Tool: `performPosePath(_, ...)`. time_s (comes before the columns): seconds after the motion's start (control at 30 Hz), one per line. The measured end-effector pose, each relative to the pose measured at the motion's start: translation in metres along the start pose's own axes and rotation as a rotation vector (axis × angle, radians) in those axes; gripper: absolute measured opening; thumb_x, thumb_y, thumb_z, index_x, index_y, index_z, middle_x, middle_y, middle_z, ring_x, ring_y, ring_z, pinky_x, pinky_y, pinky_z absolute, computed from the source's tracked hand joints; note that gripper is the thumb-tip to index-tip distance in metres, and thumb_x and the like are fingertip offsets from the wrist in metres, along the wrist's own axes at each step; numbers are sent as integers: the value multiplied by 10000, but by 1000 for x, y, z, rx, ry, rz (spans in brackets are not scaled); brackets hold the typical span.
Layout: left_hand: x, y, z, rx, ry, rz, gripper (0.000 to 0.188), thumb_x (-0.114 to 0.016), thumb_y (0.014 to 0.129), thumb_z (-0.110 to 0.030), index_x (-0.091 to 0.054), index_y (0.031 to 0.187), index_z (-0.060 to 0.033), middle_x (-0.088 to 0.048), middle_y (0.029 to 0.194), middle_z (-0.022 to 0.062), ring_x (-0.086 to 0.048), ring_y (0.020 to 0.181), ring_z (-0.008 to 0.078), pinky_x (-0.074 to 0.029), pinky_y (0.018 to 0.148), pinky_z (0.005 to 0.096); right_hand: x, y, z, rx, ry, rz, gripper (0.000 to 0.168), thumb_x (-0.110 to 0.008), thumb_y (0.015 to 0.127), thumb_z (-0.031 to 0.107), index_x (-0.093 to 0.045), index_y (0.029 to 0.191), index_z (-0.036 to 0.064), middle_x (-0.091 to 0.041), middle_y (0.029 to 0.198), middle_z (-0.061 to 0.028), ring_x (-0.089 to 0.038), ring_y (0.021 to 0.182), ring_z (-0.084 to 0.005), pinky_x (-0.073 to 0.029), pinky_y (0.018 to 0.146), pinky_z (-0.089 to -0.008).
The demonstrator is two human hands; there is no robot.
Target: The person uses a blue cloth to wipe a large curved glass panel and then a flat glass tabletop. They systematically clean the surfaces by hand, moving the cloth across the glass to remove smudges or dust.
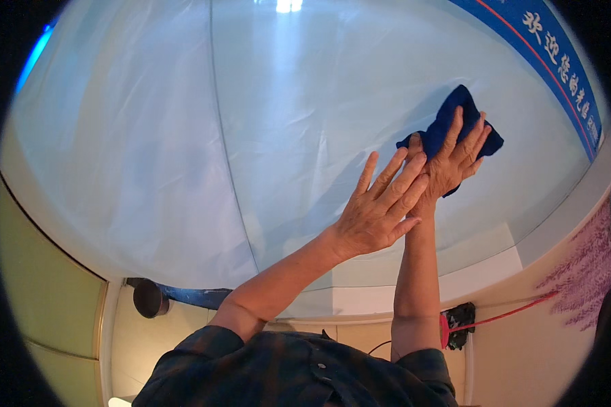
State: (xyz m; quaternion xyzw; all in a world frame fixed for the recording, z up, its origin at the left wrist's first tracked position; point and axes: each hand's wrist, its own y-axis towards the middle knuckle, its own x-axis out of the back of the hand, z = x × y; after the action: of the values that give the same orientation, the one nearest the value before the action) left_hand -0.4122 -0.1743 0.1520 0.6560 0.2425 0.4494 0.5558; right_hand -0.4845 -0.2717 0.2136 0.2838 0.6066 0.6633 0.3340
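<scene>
A dark blue cloth (468, 109) lies flat against a pale, smooth, glossy panel (285, 178), under my right hand (450, 163). The fingers of that hand are spread over the cloth and press it to the surface; whether they grip it cannot be told. My left hand (379, 206) is spread, its fingertips beside and partly over the right wrist and thumb base, and it holds nothing. A thin dark seam (224, 147) runs down the panel left of both hands.
A blue banner with white writing (555, 56) curves along the upper right. At lower left, a dark bin (150, 300) stands on the tiled floor near green panels (46, 264). Lower right are a red-handled tool (509, 311), a black plastic bag (461, 320) and a wall with purple patterning (583, 274).
</scene>
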Motion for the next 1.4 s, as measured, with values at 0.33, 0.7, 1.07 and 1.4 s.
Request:
performPosePath(0.33, 19, -24, 0, 109, 108, -123, 575, -680, 881, -374, -477, 1313, -54, -365, 1510, 250, -337, 1409, 439, -54, 1165, 616, 2, -17, 44, 37, 31, 22, 759, -690, 786, 394, -425, 1477, 228, -263, 1586, -122, -251, 1462, -349, -113, 1146, -567)
performPosePath(0.7, 63, -77, 21, 185, 409, -234, 540, -608, 933, -409, -464, 1271, -13, -380, 1439, 307, -424, 1267, 431, -284, 1061, 547, -5, -58, 119, 192, 179, 53, 487, -306, 1001, 548, -566, 1359, 345, -450, 1496, -105, -401, 1381, -313, -126, 1132, -568)
performPosePath(1.07, 68, -125, 14, 377, 523, -93, 707, -593, 929, -394, -384, 1408, 81, -354, 1434, 284, -334, 1349, 408, -200, 1118, 602, -6, -107, 133, 357, 300, 148, 431, -490, 921, 420, -564, 1344, 391, -449, 1505, -6, -388, 1391, -213, -117, 1179, -522)
performPosePath(1.4, 56, -127, 0, 327, 378, -4, 754, -695, 859, -319, -388, 1439, 53, -334, 1468, 264, -342, 1373, 420, -192, 1134, 601, 1, -115, 100, 324, 175, 118, 434, -459, 939, 488, -564, 1347, 385, -480, 1475, -51, -413, 1370, -261, -96, 1171, -540)
